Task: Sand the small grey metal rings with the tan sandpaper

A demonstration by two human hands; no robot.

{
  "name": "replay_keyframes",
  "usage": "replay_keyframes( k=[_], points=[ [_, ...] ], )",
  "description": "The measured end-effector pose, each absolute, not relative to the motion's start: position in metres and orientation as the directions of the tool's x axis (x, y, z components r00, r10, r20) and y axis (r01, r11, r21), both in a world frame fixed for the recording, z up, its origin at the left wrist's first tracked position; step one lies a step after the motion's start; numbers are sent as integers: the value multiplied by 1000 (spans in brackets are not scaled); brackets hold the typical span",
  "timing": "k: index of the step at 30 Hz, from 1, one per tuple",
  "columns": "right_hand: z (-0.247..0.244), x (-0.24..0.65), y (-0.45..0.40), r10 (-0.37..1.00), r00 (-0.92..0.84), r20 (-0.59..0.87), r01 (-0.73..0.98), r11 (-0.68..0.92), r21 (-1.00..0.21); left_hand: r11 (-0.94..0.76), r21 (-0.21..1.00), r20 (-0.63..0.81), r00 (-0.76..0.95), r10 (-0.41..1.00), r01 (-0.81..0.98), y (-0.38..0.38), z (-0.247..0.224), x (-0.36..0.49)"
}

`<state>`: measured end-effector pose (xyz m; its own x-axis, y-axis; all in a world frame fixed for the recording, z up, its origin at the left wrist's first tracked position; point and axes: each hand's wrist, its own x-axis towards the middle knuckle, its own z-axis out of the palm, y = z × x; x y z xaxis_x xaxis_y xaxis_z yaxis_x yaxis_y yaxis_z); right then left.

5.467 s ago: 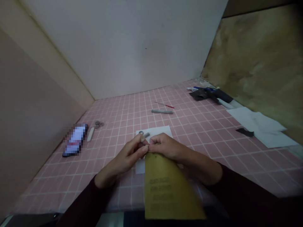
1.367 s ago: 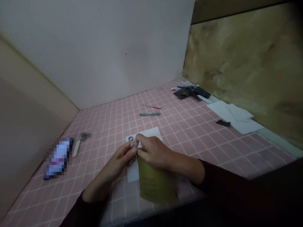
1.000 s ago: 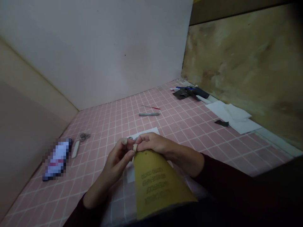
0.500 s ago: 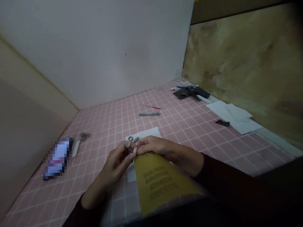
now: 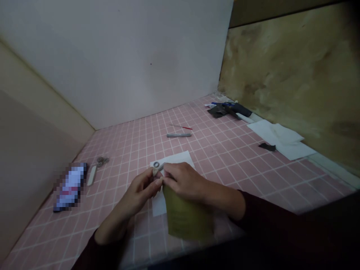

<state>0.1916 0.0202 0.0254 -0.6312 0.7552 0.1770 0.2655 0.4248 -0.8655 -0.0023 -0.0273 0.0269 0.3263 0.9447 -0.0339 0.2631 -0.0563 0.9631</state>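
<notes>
My right hand (image 5: 187, 182) grips a yellow-brown sheet of sandpaper (image 5: 187, 219) by its upper corner. The sheet hangs toward me, its printing smeared by motion. Against that corner, the thumb and fingers of my left hand (image 5: 143, 187) are pinched together. A pale covering shows on one left fingertip; whatever small thing lies in the pinch is hidden. Both hands are above a white paper (image 5: 159, 205) on the table. Just beyond the fingertips, a small grey ring (image 5: 156, 164) and a partly covered grey stick (image 5: 161, 167) lie on that paper.
On the pink tiled tabletop (image 5: 126, 144) lie a grey rod (image 5: 179, 135) and a thin red-handled tool (image 5: 184, 127). At left are a blurred-out object (image 5: 70, 187), a white strip (image 5: 92, 175) and grey rings (image 5: 102, 161). White papers (image 5: 284, 142) and dark scraps (image 5: 267, 146) lie at right.
The sandpaper has swung inward and its lower edge has risen, so less of it shows. My right hand has turned over its top corner. My left hand has barely moved.
</notes>
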Motion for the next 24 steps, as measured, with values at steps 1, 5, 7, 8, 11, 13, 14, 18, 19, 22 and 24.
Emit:
replay_keyframes(
  k=[1, 5, 7, 8, 11, 13, 14, 18, 19, 22, 24],
  points=[
    [25, 191, 19, 754, -622, 212, 290, 473, -832, -42, 963, -47, 323, 945, 264, -26, 25, -2],
    [31, 190, 21, 774, -630, 59, 315, 324, -892, -44, 970, -30, 296, 955, 241, -24, 23, -1],
    [34, 191, 23, 765, -642, -50, 294, 186, -938, -34, 979, -26, 287, 958, 200, -23, 22, -1],
    [35, 191, 24, 750, -656, -88, 266, 120, -957, -14, 985, -36, 280, 959, 174, -23, 21, -2],
    [34, 192, 28, 689, -711, -139, 163, -30, -986, 66, 996, -81, 253, 964, 66, -21, 17, -3],
    [31, 192, 29, 675, -725, -138, 135, -57, -989, 91, 996, -90, 241, 966, 7, -20, 14, -4],
    [30, 192, 30, 676, -724, -138, 131, -62, -989, 90, 996, -86, 238, 968, -8, -20, 13, -4],
    [24, 190, 31, 635, -744, -209, 77, -229, -970, 49, 999, -49, 230, 972, 7, -21, 13, -5],
    [24, 190, 31, 606, -760, -235, 60, -294, -954, 38, 999, -41, 233, 972, 18, -22, 14, -5],
    [23, 189, 30, 559, -778, -287, 66, -382, -922, 20, 998, -35, 262, 964, 58, -23, 15, -7],
    [23, 189, 28, 604, -748, -274, 115, -290, -950, 26, 997, -47, 277, 960, 77, -23, 15, -6]
  ],
)
